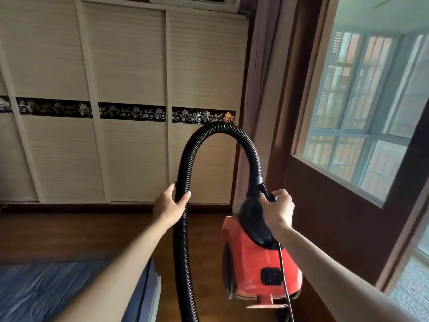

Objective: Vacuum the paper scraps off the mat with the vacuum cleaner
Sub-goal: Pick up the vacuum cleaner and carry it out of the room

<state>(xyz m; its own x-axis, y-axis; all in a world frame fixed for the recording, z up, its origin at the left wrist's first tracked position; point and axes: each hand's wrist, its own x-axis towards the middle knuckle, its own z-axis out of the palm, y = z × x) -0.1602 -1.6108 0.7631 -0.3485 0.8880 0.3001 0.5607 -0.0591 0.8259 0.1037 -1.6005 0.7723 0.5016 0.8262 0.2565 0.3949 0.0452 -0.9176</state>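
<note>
A red vacuum cleaner (260, 266) with a black top hangs in the air at lower centre. My right hand (278, 210) grips its black handle from above. A black ribbed hose (216, 129) arches up from the cleaner's top and drops down on the left. My left hand (170, 205) is wrapped around the hose's falling part. A thin black cord (284, 275) runs down over the cleaner's body. The hose's lower end leaves the frame at the bottom. A blue mat (46, 291) lies at the lower left; no paper scraps show on its visible part.
A cream sliding wardrobe (130, 77) with a black floral band fills the wall ahead. A dark wooden floor (81, 233) lies between it and the mat. On the right are a curtain (257, 89), a dark wooden wall and a large window (362, 108).
</note>
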